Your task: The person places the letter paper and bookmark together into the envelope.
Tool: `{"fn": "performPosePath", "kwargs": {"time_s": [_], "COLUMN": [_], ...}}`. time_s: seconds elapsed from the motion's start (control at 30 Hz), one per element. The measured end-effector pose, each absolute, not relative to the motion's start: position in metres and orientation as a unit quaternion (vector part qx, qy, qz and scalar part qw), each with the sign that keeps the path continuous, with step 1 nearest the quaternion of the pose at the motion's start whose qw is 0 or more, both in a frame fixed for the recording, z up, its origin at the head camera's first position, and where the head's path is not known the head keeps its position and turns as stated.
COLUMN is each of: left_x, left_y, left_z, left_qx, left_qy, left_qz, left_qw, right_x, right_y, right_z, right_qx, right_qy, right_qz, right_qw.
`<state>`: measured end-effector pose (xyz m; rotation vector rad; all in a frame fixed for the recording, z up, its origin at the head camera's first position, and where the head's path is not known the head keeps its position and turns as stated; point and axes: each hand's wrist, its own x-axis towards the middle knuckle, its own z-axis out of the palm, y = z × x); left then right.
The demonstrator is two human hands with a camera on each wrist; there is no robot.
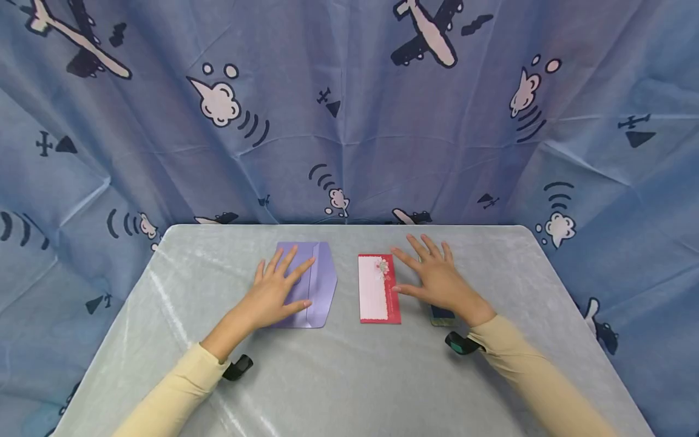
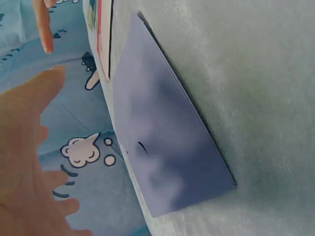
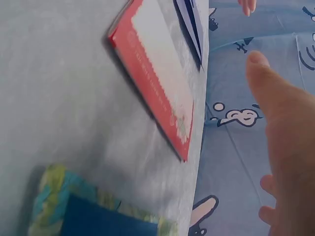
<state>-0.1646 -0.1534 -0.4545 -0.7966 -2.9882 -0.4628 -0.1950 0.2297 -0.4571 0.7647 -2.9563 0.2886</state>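
Across the grey table, a purple envelope, a red-and-white card and a dark blue item with a patterned border lie in a row, each apart from the next; the left hand hovers over the envelope, its fingers spread apart and holding nothing, and the left wrist view shows it clear of the paper; the right hand hangs just beside the card, its fingers likewise apart and empty, thumb and index pointing at the red edge; beneath that wrist the dark blue item is partly hidden, so I cannot tell what it is; the step in hand looks like the very start of handling, since neither hand grips anything; the next move, as I judge it, calls for one hand to come down and pinch a thing by its edge, most easily the card with the right or the envelope with the left; such thin things probably need a fingertip slid under a rim before they lift.
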Motion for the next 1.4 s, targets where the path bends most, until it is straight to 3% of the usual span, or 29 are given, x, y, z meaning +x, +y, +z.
{"fn": "performPosePath", "kwargs": {"time_s": [0.67,1.4], "left_x": [-0.167,-0.167], "left_y": [-0.147,-0.144], "left_z": [-0.468,-0.481], "left_qx": [-0.262,-0.249], "left_qy": [-0.954,-0.958], "left_qz": [-0.147,-0.136], "left_qw": [0.007,-0.039], "right_x": [-0.209,-0.216], "right_y": [0.18,0.126], "right_z": [-0.456,-0.481], "right_qx": [0.252,0.297], "right_qy": [-0.959,-0.948], "right_qz": [0.128,0.117], "right_qw": [0.021,0.011]}}
